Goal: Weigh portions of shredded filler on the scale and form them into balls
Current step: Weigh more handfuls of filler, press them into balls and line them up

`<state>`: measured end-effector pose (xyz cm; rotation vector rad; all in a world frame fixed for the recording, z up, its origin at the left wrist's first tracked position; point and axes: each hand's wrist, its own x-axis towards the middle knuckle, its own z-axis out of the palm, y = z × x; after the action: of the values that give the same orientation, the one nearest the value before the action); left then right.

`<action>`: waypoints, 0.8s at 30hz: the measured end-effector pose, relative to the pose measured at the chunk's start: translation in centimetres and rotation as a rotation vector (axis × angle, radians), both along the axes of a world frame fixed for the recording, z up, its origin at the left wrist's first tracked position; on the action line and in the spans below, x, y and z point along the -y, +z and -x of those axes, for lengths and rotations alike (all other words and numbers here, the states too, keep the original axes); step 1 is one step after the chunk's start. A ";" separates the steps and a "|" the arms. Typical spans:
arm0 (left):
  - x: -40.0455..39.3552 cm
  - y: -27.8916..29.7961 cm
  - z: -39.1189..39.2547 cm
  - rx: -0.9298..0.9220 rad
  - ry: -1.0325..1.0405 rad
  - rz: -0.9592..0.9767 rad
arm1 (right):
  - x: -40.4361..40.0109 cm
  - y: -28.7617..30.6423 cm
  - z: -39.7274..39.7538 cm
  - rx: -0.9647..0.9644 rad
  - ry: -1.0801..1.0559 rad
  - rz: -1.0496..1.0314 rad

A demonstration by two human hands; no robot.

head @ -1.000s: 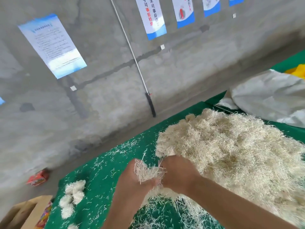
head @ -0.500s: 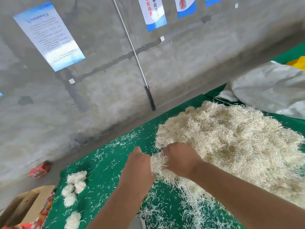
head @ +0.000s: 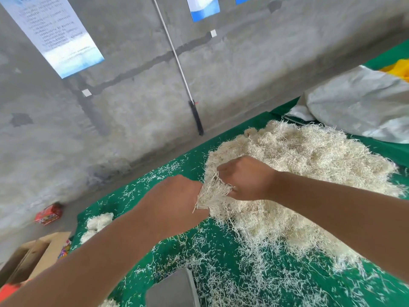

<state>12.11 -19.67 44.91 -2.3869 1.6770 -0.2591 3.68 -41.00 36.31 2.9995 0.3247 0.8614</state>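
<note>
A big heap of pale shredded filler [head: 309,165] lies on the green cloth [head: 137,200]. At its near left edge, my left hand [head: 174,198] and my right hand [head: 245,178] both grip one tuft of filler [head: 213,192] stretched between them. Their fingers are curled under and mostly hidden. The grey scale platform [head: 170,291] shows at the bottom edge, below my left forearm. Finished white balls [head: 98,222] sit on the cloth at the left.
Loose shreds are scattered over the cloth around the scale. A grey sack [head: 363,107] lies behind the heap at the right. A cardboard box [head: 28,258] stands at the lower left, a red packet [head: 48,214] lies on the floor, and a rod [head: 177,60] leans on the concrete wall.
Both hands moved up and away from me toward the heap, still holding the tuft between them. The view tilted down, so the scale platform came into sight.
</note>
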 end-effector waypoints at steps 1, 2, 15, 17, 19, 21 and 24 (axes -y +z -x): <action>-0.2 -0.1 0.0 0.017 -0.002 0.001 | 0.0 0.0 0.0 0.025 0.023 0.016; -0.4 -0.3 0.0 0.029 -0.002 0.004 | 0.0 0.0 -0.1 0.042 0.040 0.030; -2.6 -2.1 0.2 0.041 0.006 0.022 | -1.4 -1.7 -0.3 0.068 0.187 -0.007; -2.7 -2.2 0.1 0.036 0.006 0.012 | -1.1 -1.9 -0.1 0.071 0.186 0.004; -2.6 -2.1 0.1 0.037 0.000 0.004 | -1.1 -1.9 -0.2 0.073 0.201 -0.001; -2.4 -2.3 0.1 0.040 -0.009 0.007 | -1.5 -1.8 -0.6 0.054 0.218 -0.014; -4.4 -2.2 -1.0 0.050 0.031 -0.018 | 1.5 -4.1 -0.5 -0.077 -0.067 -0.110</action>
<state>13.10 -15.28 42.73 -2.3711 1.6122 -0.2949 4.20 -42.49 32.25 3.1301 0.1814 0.7855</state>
